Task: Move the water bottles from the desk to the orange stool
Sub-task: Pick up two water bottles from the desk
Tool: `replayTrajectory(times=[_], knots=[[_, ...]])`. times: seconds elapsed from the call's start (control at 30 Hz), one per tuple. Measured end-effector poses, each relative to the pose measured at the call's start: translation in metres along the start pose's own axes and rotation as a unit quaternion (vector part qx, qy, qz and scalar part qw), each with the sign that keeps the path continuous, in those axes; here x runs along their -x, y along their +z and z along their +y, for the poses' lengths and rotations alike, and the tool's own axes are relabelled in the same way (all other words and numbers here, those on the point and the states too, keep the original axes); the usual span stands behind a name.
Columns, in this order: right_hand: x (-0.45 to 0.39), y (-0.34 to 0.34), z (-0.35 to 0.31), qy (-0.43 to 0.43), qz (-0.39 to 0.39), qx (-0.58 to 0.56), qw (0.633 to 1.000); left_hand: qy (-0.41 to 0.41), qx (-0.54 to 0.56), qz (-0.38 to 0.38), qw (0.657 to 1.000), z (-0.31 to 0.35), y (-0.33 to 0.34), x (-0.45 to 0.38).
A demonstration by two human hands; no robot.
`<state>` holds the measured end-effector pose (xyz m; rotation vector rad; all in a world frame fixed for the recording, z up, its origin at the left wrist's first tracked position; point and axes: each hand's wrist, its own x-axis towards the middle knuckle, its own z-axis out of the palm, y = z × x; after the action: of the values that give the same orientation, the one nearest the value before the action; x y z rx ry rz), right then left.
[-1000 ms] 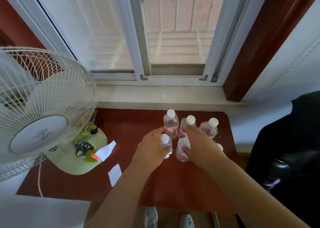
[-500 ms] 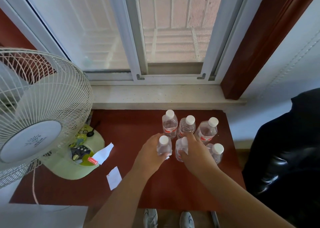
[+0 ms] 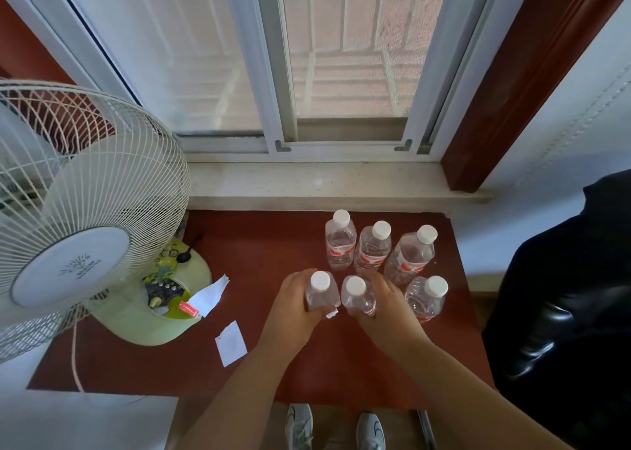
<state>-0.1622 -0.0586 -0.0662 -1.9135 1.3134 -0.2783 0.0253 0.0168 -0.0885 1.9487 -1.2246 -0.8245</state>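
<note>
On the red desk, one water bottle is gripped by the left hand, fingers curled round it; beside it, a second bottle is clasped by the right hand. A fourth bottle stands just right. Farther back, three upright bottles are lined near the windowsill.

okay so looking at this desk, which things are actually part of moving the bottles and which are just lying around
Part of the job:
left hand gripping one bottle
right hand gripping another bottle
four bottles still standing
desk

Lying about:
fan
paper scraps
black chair

The orange stool is not in view.
</note>
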Motion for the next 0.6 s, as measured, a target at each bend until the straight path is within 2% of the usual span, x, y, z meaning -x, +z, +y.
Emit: replayTrajectory(times=[0.37,0.6], knots=[[0.020,0.000,0.022,0.010,-0.003,-0.020,1.000,-0.026,0.004,-0.027,0.999,-0.009,0.008,0.025],[0.028,0.006,0.030,0.006,-0.023,-0.041,0.999,-0.014,-0.028,-0.088,0.996,-0.013,0.004,0.022]])
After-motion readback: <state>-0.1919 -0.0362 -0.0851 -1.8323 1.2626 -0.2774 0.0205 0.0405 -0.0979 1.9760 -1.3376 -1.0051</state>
